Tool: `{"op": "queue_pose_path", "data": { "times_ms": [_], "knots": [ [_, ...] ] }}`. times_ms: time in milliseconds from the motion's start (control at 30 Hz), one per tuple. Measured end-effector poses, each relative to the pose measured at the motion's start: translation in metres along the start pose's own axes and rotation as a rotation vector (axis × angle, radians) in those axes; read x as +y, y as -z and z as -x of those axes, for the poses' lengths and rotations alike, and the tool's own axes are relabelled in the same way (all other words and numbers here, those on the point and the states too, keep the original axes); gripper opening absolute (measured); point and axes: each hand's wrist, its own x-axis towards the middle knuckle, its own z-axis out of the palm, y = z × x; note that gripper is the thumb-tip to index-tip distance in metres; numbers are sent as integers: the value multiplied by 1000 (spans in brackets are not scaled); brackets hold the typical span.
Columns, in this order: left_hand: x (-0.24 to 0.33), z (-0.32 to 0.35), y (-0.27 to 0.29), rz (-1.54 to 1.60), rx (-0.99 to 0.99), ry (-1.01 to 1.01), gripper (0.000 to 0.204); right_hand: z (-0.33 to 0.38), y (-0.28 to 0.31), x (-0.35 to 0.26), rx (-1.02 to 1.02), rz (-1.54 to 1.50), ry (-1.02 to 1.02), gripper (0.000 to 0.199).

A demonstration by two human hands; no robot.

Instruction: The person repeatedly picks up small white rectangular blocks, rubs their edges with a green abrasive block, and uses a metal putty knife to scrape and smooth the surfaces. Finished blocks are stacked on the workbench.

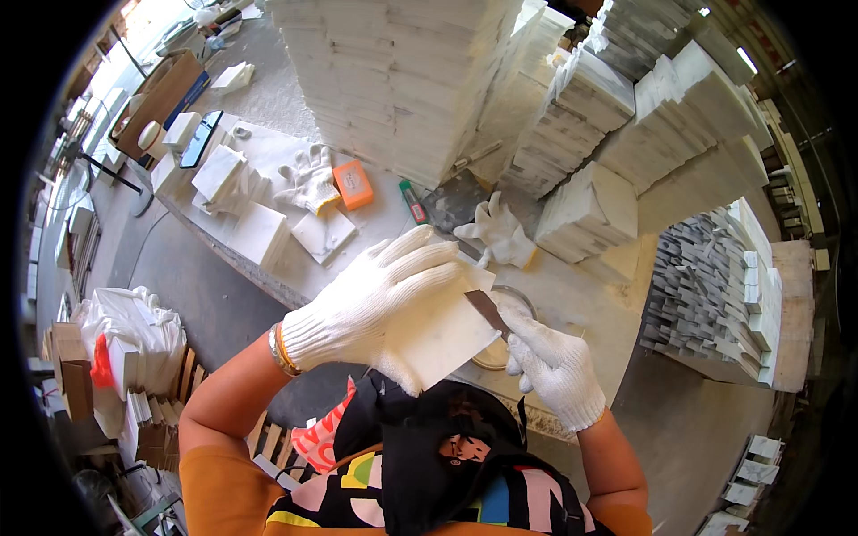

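My left hand [393, 281], in a white knitted glove, grips a pale square tile [442, 339], fingers over its far side and thumb at the near edge. A dark flat scraper [485, 313] is pinched in my gloved right hand [556, 362]. Its blade lies close to the tile's right edge; I cannot tell whether they touch. Under the tile and the right hand, a round container [523, 297] is partly hidden. Beyond my hands on the table lie a loose white glove [502, 234], a second glove [310, 179], an orange box [353, 185] and a green and red utility-knife-like tool [414, 204].
Tall stacks of white tiles [384, 89] wall off the table's far side, with more stacks [585, 214] at the right. Small tile piles [259, 234] and a phone [202, 140] are at the left. A block of grey-edged tiles [702, 290] stands right of the table.
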Motion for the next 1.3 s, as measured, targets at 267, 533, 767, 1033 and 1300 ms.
{"op": "queue_pose_path", "data": {
  "times_ms": [267,533,767,1033,1300],
  "knots": [
    [0,-2,0,2,-28,5,128,-3,-13,6,49,-98,42,52],
    [5,-6,7,32,-39,9,133,-14,-24,14,66,-158,190,39],
    [1,0,3,30,-15,-18,133,3,-3,3,50,-77,-11,49],
    [4,-1,2,49,-22,2,133,7,-17,15,92,-59,80,47],
    [2,1,0,28,-17,21,133,-2,-47,7,88,-91,201,42]
  ]
}}
